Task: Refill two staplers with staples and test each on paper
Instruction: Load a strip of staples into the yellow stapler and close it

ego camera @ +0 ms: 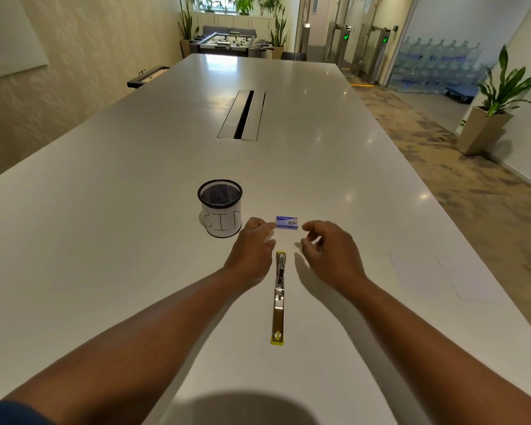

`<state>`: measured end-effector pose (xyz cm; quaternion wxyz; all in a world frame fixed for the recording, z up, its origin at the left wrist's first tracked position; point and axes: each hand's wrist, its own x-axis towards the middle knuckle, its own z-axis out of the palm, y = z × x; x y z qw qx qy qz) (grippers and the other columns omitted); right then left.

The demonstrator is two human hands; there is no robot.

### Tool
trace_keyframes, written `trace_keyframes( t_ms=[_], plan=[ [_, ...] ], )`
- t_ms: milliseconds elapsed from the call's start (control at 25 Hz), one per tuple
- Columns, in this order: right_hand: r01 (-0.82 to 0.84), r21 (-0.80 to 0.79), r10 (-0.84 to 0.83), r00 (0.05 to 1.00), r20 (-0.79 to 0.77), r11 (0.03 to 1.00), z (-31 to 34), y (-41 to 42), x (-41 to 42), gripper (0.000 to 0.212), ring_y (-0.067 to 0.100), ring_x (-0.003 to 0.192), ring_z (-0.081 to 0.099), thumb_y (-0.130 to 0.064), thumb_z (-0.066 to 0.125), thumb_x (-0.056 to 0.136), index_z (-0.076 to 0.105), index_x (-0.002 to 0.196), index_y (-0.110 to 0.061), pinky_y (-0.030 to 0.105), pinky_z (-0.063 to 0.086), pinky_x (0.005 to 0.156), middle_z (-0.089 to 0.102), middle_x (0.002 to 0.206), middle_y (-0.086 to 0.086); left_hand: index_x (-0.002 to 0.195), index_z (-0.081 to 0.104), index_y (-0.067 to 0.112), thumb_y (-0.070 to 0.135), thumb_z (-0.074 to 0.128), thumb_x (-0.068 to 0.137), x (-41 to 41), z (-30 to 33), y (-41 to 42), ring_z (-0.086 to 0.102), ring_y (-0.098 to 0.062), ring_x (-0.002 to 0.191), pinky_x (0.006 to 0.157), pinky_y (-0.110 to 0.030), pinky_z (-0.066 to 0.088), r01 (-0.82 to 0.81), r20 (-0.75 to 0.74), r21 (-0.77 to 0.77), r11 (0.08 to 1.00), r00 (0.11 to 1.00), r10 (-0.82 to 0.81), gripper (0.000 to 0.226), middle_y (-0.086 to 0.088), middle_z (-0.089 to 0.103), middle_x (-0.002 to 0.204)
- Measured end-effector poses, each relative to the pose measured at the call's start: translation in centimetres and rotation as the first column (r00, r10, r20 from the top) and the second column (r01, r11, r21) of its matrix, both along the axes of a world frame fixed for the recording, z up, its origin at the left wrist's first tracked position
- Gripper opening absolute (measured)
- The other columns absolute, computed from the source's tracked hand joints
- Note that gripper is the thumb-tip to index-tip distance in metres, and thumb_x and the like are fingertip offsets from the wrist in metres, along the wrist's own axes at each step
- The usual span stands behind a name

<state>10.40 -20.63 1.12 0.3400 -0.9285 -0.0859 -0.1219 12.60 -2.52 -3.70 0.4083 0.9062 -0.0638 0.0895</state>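
A yellow stapler lies on the white table, swung fully open in a long line with its metal channel facing up. Just beyond it sits a small blue staple box. My left hand hovers left of the stapler's far end, its fingertips touching or nearly touching the box's left side. My right hand hovers right of the box, fingers loosely curled and holding nothing. White paper sheets lie flat to the right, faint against the table. I see only one stapler.
A black mesh cup with a white paper label reading "BIN" stands left of the box, close to my left hand. A cable slot runs along the table's middle farther away. The table's right edge drops to a carpeted floor.
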Motion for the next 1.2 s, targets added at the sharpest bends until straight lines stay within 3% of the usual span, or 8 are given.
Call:
trace_keyframes(
  t_ms=[160, 280, 400, 520, 640, 760, 960, 1200],
  plan=[
    [0.035, -0.164, -0.069, 0.976, -0.207, 0.986, 1.1, -1.1, 4.8, 0.034, 0.018, 0.106, 0.064, -0.038, 0.066, 0.093, 0.066, 0.126, -0.028, 0.044, 0.042, 0.098, 0.071, 0.110, -0.010, 0.139, 0.057, 0.010, 0.014, 0.061, 0.097, 3.6, 0.2, -0.4, 0.056, -0.015, 0.105, 0.085, -0.018, 0.042, 0.024, -0.024, 0.028, 0.999, 0.999, -0.023, 0.042, 0.005, 0.044, 0.119],
    [-0.010, -0.198, -0.058, 0.941, -0.334, 0.980, 0.8, -1.4, 7.8, 0.040, 0.018, 0.110, 0.062, -0.040, 0.068, 0.092, 0.064, 0.130, -0.029, 0.046, 0.039, 0.101, 0.070, 0.114, -0.009, 0.145, 0.052, 0.011, 0.025, 0.069, 0.093, 5.5, -0.2, -1.0, 0.055, -0.014, 0.109, 0.088, -0.013, 0.041, 0.070, -0.027, 0.054, 0.996, 0.997, -0.069, 0.056, 0.008, 0.041, 0.120],
    [-0.093, -0.016, 0.076, 0.886, -0.457, 0.996, 0.1, -1.6, 9.6, 0.051, 0.021, 0.105, 0.065, -0.030, 0.076, 0.088, 0.059, 0.135, -0.021, 0.047, 0.052, 0.097, 0.070, 0.111, -0.001, 0.144, 0.055, 0.018, 0.038, 0.072, 0.090, 6.6, -0.9, -1.3, 0.051, -0.017, 0.110, 0.094, -0.030, 0.045, 0.113, 0.002, 0.112, 0.987, 0.994, -0.113, 0.060, 0.010, 0.040, 0.117],
    [-0.123, 0.178, 0.202, 0.816, -0.541, 0.976, -0.3, -2.1, 10.7, 0.057, 0.017, 0.089, 0.069, -0.018, 0.080, 0.084, 0.058, 0.137, -0.019, 0.035, 0.059, 0.086, 0.071, 0.102, 0.006, 0.131, 0.067, 0.025, 0.038, 0.069, 0.092, 7.0, -1.2, -1.4, 0.048, -0.018, 0.103, 0.088, -0.035, 0.045, 0.113, 0.042, 0.156, 0.981, 0.992, -0.121, 0.040, 0.008, 0.044, 0.109],
    [-0.138, 0.214, 0.238, 0.790, -0.565, 0.967, -0.6, -2.3, 11.6, 0.056, 0.018, 0.091, 0.072, -0.011, 0.083, 0.079, 0.062, 0.130, -0.020, 0.035, 0.061, 0.088, 0.072, 0.106, 0.007, 0.123, 0.070, 0.024, 0.028, 0.064, 0.095, 6.9, -1.4, -1.3, 0.051, -0.020, 0.099, 0.082, -0.035, 0.044, 0.105, 0.066, 0.120, 0.987, 0.991, -0.113, 0.029, 0.007, 0.048, 0.105],
    [-0.130, 0.168, 0.200, 0.827, -0.526, 0.977, -1.2, -1.8, 11.8, 0.049, 0.020, 0.092, 0.072, -0.011, 0.087, 0.075, 0.069, 0.119, -0.022, 0.037, 0.061, 0.088, 0.072, 0.104, 0.002, 0.120, 0.071, 0.021, 0.023, 0.064, 0.097, 6.8, -1.4, -1.2, 0.054, -0.021, 0.101, 0.081, -0.034, 0.045, 0.101, 0.081, 0.109, 0.989, 0.991, -0.110, 0.024, 0.006, 0.054, 0.108],
    [-0.086, 0.178, 0.165, 0.851, -0.498, 0.980, -1.4, -1.6, 11.6, 0.027, 0.018, 0.087, 0.072, -0.015, 0.089, 0.074, 0.075, 0.092, -0.029, 0.033, 0.062, 0.080, 0.075, 0.093, -0.003, 0.123, 0.070, 0.018, 0.022, 0.063, 0.099, 6.7, -1.3, -1.3, 0.056, -0.023, 0.108, 0.089, -0.044, 0.052, 0.101, 0.050, 0.107, 0.989, 0.993, -0.107, 0.026, -0.003, 0.065, 0.118],
    [-0.047, 0.240, 0.170, 0.833, -0.526, 0.970, -1.3, -2.2, 11.3, 0.025, 0.023, 0.081, 0.075, -0.005, 0.086, 0.075, 0.076, 0.093, -0.020, 0.038, 0.065, 0.078, 0.076, 0.093, 0.008, 0.127, 0.068, 0.017, 0.019, 0.062, 0.099, 6.8, -1.3, -1.3, 0.053, -0.022, 0.113, 0.093, -0.042, 0.049, 0.086, 0.020, 0.089, 0.992, 0.996, -0.088, 0.029, -0.003, 0.065, 0.121]
  ],
)
